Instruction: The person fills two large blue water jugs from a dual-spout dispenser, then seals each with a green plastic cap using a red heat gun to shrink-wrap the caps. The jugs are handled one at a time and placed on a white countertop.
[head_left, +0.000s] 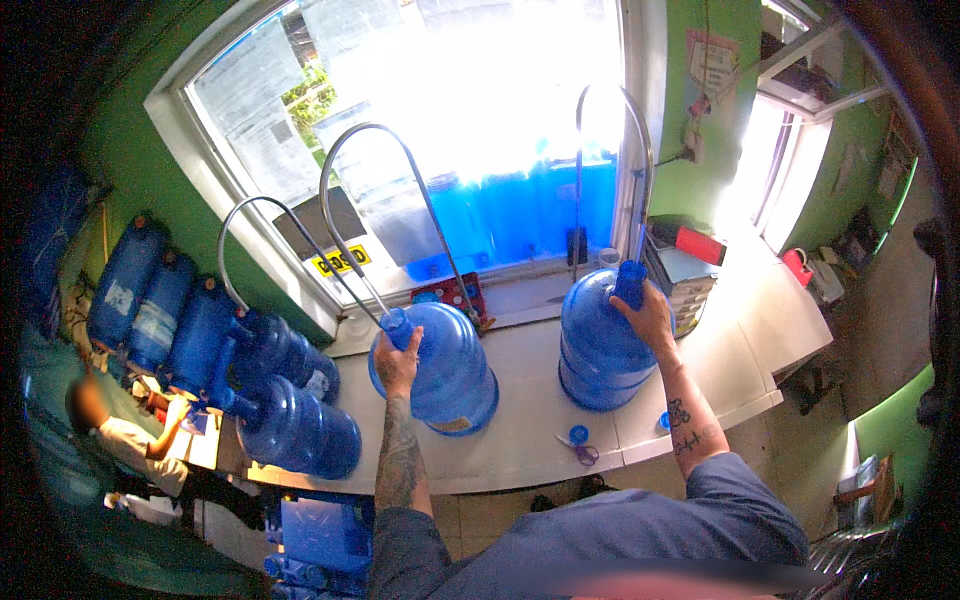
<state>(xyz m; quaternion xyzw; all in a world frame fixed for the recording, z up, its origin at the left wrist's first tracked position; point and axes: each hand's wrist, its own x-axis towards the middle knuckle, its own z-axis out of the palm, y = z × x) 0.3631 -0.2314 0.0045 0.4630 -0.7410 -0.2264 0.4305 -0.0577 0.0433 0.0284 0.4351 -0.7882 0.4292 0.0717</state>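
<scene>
My left hand (397, 364) grips the neck of a translucent blue water jug (454, 367) standing upright on the white tiled counter (525, 450). A bent metal tube (324, 199) comes down to this jug's mouth. Further right, my right hand (646, 311) is closed around the neck of a second upright blue water jug (600, 352). Another arched metal tube (648, 150) descends to that mouth. Whether the tube ends are inside the necks is hard to tell. Between my forearms, scissors (586, 454) lie beside a blue cap (578, 434). Another blue cap (664, 420) sits by my right forearm.
Two blue jugs (300, 431) lie on their sides at left, near a third arched tube (259, 199). Beyond them are several tall blue containers (142, 300) and a seated person (142, 442). A red crate (472, 292) rests by the window; stacked papers (686, 289) stand at right.
</scene>
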